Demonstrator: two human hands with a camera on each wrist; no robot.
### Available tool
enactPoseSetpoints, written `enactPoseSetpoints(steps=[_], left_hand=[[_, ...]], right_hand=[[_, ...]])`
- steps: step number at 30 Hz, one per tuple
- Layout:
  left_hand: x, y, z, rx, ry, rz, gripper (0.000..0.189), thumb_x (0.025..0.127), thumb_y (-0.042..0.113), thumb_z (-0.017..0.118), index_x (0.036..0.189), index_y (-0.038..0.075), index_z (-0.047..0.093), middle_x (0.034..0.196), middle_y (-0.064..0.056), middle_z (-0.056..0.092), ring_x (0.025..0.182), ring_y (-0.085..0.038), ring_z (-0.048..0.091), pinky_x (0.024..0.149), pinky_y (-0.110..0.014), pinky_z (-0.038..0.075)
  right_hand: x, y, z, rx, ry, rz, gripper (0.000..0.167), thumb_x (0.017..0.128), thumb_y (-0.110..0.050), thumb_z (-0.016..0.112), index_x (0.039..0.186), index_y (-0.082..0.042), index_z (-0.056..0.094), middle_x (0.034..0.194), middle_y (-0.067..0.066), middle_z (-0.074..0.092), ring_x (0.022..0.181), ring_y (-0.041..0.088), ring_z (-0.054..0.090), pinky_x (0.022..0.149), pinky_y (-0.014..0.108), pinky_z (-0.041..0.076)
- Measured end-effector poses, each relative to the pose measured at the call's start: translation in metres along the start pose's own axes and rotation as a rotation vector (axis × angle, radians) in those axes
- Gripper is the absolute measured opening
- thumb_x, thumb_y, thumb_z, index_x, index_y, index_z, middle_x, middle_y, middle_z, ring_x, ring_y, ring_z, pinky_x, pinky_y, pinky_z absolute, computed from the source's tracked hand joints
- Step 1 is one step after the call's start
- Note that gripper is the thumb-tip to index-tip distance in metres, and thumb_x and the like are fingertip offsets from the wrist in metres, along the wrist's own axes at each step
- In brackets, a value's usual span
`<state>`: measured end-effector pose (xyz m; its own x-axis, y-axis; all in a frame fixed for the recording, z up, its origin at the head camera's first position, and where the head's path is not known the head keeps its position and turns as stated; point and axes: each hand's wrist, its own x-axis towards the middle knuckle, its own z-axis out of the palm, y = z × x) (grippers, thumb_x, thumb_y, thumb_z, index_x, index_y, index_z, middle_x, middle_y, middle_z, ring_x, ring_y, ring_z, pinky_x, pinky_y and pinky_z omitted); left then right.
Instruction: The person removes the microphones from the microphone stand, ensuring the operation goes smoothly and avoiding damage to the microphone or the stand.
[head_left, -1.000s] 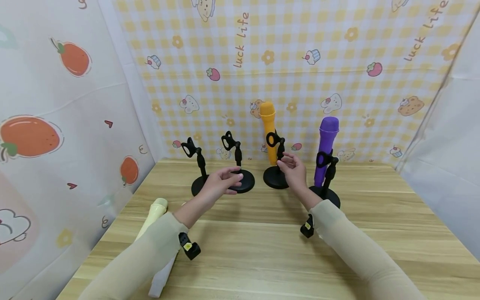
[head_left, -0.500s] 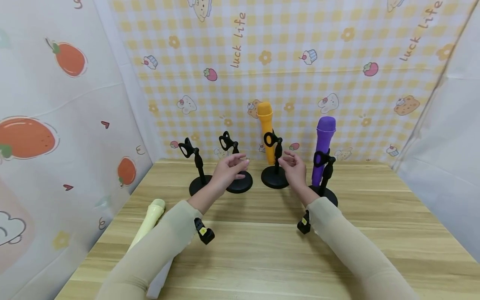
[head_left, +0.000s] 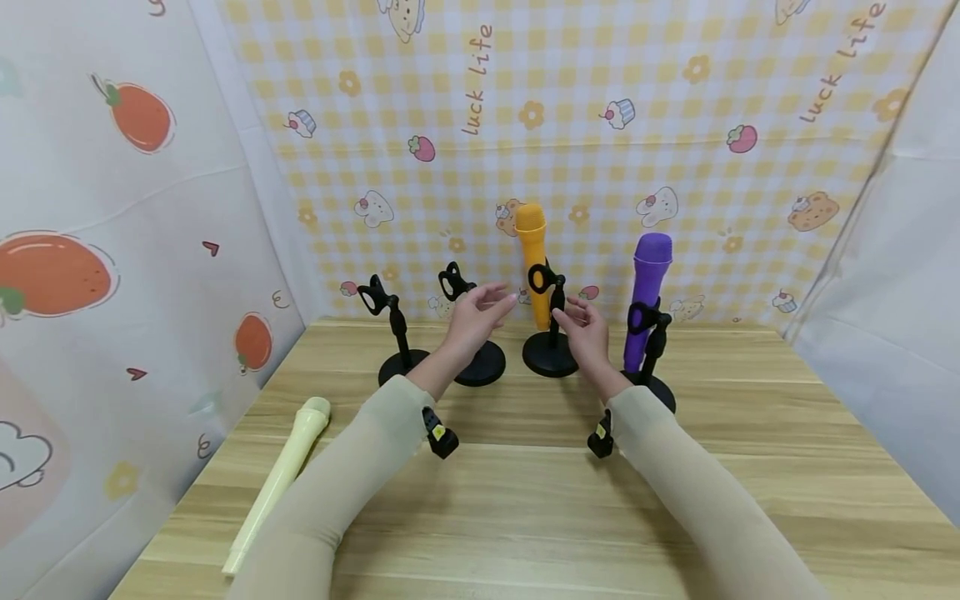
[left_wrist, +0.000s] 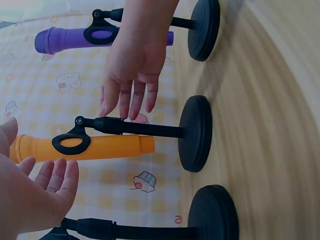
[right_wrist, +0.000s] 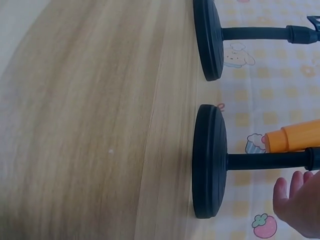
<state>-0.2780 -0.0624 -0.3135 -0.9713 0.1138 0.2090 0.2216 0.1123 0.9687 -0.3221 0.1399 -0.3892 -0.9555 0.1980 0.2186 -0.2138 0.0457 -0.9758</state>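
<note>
Two hands flank the orange mic [head_left: 531, 237], which sits nearly upright, grille up, in the clip [left_wrist: 78, 131] of its stand [head_left: 550, 356]; long axis approx parallel to the pole, top tipped slightly L, lower end off the table [head_left: 525, 508]. L hand [head_left: 476, 318] is on its L, R hand [head_left: 588, 335] on its R, by the pole. Both empty, fingers loosely extended; L fairly wide, R narrower. Contact w/ mic or pole: can't tell. L looks nearer the mic shaft, R nearer the pole, so any grip from here prob. turns on coming in sideways across that upright axis.

Room: L hand overlaps the 2nd-left stand [head_left: 483, 367] in head view, so tight there; R wrist is near the R-end stand [head_left: 655, 350] w/ the purple mic [head_left: 651, 262]. Backdrop [head_left: 637, 67] close behind the bases. Most free room = front, btwn forearms, & straight up. Far-left stand [head_left: 397, 321] & cream mic [head_left: 281, 471], lying at L, look out of the way.
</note>
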Motion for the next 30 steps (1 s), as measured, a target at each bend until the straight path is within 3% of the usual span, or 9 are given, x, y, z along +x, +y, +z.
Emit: enactPoseSetpoints(steps=[7, 14, 24, 30], left_hand=[[0.018, 0.002, 0.007, 0.061, 0.032, 0.006, 0.046, 0.092, 0.036, 0.068, 0.132, 0.014, 0.059, 0.126, -0.006, 0.059, 0.109, -0.018, 0.058, 0.085, -0.033, 0.054], [0.034, -0.002, 0.014, 0.077, 0.086, 0.006, 0.047, 0.092, 0.038, 0.067, 0.132, 0.015, 0.058, 0.129, -0.006, 0.058, 0.113, -0.019, 0.055, 0.090, -0.033, 0.051], [0.061, -0.005, 0.027, -0.058, 0.132, 0.015, 0.054, 0.091, 0.038, 0.069, 0.137, 0.015, 0.054, 0.134, -0.009, 0.054, 0.119, -0.019, 0.052, 0.096, -0.035, 0.047], [0.073, -0.003, 0.035, -0.109, 0.154, 0.007, 0.061, 0.089, 0.040, 0.070, 0.140, 0.015, 0.050, 0.132, -0.003, 0.054, 0.120, -0.017, 0.052, 0.096, -0.032, 0.047]], right_hand=[[0.007, 0.006, 0.000, 0.093, -0.007, 0.027, 0.049, 0.091, -0.027, 0.071, 0.133, -0.009, 0.055, 0.115, 0.006, 0.058, 0.109, 0.021, 0.056, 0.097, 0.037, 0.046], [0.014, 0.009, 0.000, 0.134, -0.010, 0.053, 0.053, 0.091, -0.027, 0.071, 0.136, -0.009, 0.052, 0.111, 0.002, 0.058, 0.101, 0.015, 0.057, 0.096, 0.037, 0.045], [0.022, 0.011, 0.005, 0.214, -0.010, 0.118, 0.051, 0.089, -0.025, 0.073, 0.136, -0.015, 0.054, 0.114, 0.005, 0.057, 0.110, 0.022, 0.055, 0.101, 0.041, 0.044], [0.026, 0.007, 0.008, 0.289, -0.012, 0.176, 0.048, 0.090, -0.024, 0.072, 0.134, -0.019, 0.054, 0.122, 0.009, 0.053, 0.114, 0.024, 0.053, 0.102, 0.039, 0.043]])
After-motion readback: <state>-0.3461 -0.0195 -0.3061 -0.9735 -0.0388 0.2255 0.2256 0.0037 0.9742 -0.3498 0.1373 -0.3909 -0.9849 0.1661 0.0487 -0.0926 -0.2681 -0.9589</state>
